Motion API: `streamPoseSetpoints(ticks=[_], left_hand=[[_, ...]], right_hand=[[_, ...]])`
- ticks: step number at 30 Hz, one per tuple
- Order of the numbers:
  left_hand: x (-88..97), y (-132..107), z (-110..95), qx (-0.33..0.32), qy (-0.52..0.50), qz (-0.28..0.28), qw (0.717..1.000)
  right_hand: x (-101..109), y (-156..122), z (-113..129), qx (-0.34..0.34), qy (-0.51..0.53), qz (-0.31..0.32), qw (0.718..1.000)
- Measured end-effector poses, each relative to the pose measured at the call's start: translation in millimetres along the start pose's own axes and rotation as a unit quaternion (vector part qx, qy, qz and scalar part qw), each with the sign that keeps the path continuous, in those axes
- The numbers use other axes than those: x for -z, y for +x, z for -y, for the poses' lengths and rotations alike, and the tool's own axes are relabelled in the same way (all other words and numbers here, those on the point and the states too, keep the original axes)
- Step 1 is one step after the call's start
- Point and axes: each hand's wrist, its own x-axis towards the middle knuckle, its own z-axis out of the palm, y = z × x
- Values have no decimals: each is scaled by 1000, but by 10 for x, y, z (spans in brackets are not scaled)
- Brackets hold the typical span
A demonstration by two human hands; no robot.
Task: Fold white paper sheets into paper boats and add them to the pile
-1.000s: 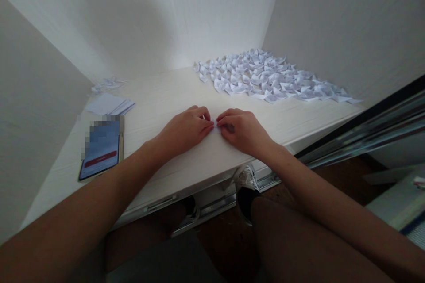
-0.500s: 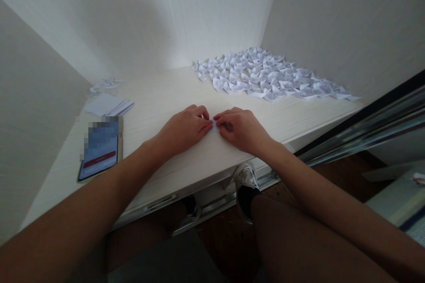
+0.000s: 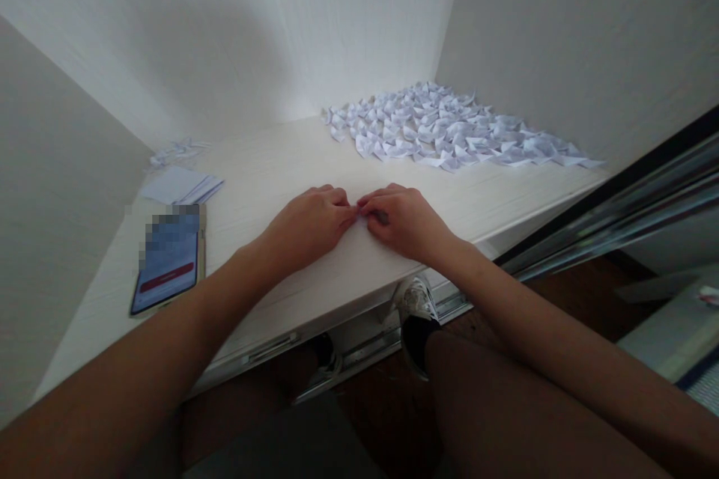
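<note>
Low over the white tabletop, my left hand and my right hand meet fingertip to fingertip. Between them is a small piece of white paper, mostly covered by the fingers. Both hands are closed in a pinch on it; its folds are too small to make out. Beyond my right hand spreads a wide layer of small folded white paper pieces with pointed ends. A stack of flat white paper sheets lies to the left of my left hand.
A phone with its screen lit lies near my left forearm. Thin paper scraps sit in the back left corner. Walls enclose the white tabletop at the back and sides. A dark-edged metal frame runs along the right.
My fingertips have come closer together, and the left fingers have closed in over the paper. The view has shifted slightly. Paper pieces, sheets and phone lie where they were.
</note>
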Motion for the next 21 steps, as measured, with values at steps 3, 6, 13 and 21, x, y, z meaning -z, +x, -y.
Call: streamPoseSetpoints(ticks=[3, 6, 13, 21], left_hand=[[38, -12, -58, -10, 41, 11, 999], [69, -29, -94, -12, 59, 19, 998], [138, -37, -141, -12, 51, 39, 998], [152, -24, -241, 19, 67, 32, 997]], right_hand=[[-2, 2, 0, -2, 1, 1, 1000], [-4, 5, -4, -2, -1, 6, 1000], [-25, -3, -2, 32, -36, 9, 999], [49, -84, 80, 35, -145, 43, 988]])
